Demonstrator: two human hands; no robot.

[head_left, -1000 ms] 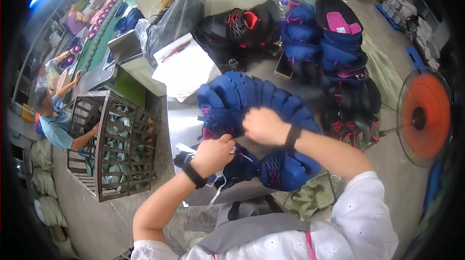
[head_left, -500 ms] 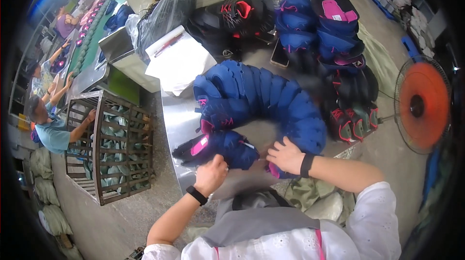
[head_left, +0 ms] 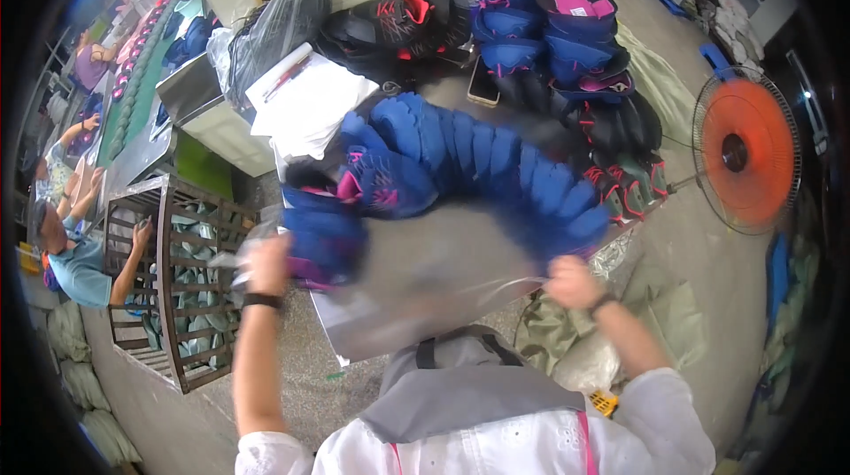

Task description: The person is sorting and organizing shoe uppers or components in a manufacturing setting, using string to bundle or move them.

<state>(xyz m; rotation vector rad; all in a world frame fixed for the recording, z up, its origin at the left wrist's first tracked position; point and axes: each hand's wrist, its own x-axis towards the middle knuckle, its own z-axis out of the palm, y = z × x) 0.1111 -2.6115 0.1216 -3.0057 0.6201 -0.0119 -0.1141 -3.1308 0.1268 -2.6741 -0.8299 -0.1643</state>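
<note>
seems to be at the step of stretching a thin pale strand [head_left: 506, 287] across the open side of a curved row of blue shoe uppers [head_left: 456, 146], mid-frame on a metal table [head_left: 421, 254]. has right hand [head_left: 574, 283] at the row's right end, fingers pressed together, apparently on the strand; has left hand [head_left: 266, 264] blurred at centre left, beside the row's left end, cannot tell whether pinching anything. likely calls next for even tension without toppling the row.
</note>
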